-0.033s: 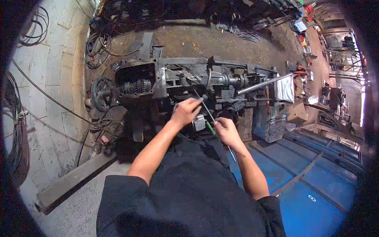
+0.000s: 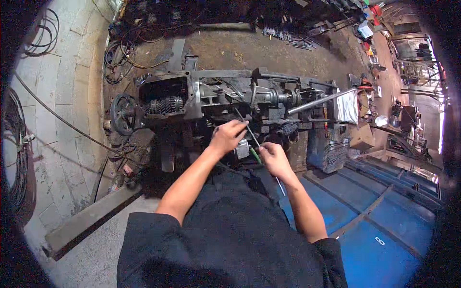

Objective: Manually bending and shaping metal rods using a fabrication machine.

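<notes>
Hardly shifting, I'm gripping the rod in my closed right hand, my left hand half-curled at it, its hold unclear.

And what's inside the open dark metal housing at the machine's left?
The open dark metal housing holds a row of grey toothed metal gears; what's beneath them is hidden.

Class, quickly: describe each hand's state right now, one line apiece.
Left hand: fingertips at the thin rod; whether they pinch it cannot be told.
Right hand: closed, holding the thin rod nearer the body.
</notes>
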Available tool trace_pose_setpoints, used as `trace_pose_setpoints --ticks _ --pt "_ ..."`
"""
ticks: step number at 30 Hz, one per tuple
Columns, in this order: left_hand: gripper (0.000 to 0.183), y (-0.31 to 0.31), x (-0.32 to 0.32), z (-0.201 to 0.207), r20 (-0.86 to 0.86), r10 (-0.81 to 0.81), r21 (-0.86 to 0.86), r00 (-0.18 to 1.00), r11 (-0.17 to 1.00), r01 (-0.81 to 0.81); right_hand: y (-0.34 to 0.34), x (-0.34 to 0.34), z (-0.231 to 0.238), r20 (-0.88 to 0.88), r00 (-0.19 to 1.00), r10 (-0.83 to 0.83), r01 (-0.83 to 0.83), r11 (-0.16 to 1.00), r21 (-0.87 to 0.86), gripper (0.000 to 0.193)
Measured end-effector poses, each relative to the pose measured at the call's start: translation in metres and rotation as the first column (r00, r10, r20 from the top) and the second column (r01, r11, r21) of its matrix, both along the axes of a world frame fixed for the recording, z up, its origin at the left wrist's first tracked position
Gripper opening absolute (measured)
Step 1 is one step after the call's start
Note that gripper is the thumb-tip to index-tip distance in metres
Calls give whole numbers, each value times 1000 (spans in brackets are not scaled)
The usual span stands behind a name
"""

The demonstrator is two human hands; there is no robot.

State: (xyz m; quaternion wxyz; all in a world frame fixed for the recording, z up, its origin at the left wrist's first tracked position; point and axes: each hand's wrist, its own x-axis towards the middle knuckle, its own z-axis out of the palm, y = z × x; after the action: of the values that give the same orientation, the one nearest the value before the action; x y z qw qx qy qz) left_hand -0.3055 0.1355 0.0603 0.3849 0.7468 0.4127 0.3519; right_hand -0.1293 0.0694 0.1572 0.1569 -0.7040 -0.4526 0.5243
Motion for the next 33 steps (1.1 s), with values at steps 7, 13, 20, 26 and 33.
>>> trace_pose_setpoints --ticks 7,13,20,26,33 --pt "28 -4 24 15 -3 177 -16 984 984 -177 43 -1 1 -111 994 -3 0 1000 -23 25" --pt "34 -36 31 11 8 257 -121 966 960 -254 14 -8 -19 -278 960 40 -21 997 72 33" --pt "52 -97 69 36 -34 512 -81 858 854 -513 97 169 18 329 944 -8 -238 675 698 28" --pt "45 -155 136 -21 -195 712 -174 674 652 -738 197 327 -14 814 555 171 -790 413 452 29" --pt "45 -217 225 -90 -474 766 -334 434 299 -894 191 343 -28 669 674 314 -652 680 337 42"
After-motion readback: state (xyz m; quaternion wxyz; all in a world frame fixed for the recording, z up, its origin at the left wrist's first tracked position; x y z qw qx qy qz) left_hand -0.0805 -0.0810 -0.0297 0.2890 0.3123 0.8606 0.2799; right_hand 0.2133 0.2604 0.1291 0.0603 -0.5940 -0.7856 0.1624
